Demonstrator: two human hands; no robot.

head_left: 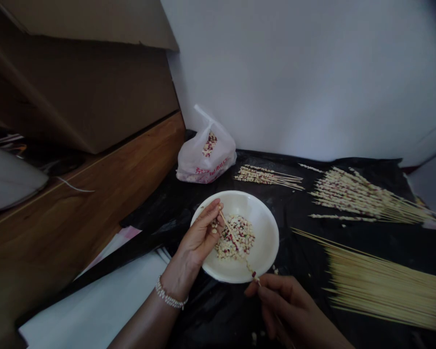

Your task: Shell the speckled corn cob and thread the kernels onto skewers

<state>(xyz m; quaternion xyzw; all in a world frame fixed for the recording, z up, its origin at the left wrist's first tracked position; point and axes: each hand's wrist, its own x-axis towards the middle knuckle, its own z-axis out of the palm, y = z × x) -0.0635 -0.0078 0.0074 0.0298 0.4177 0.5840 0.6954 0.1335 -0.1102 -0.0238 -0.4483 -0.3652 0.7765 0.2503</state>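
Observation:
My left hand point(203, 232), with a beaded bracelet point(170, 296) at its wrist, is over the left side of a white bowl point(267, 232). Its thumb and fingers pinch near the bare upper end of a thin skewer point(227, 225); a few kernels show in the palm. Pale and dark red kernels point(240, 235) lie in the bowl. The skewer slants down across the bowl, with kernels threaded along its lower part. At the bowl's lower right edge, my right hand point(283, 303) is closed round the skewer's other end, beside a dark red kernel.
A plastic bag point(207, 157) of kernels stands behind the bowl. Threaded skewers lie in a small bundle point(265, 177) and a larger pile point(359, 196) at the right. Bare skewers point(385, 286) lie nearer. Black sheeting point(148, 203) covers the surface; a cardboard box point(105, 92) stands at the left.

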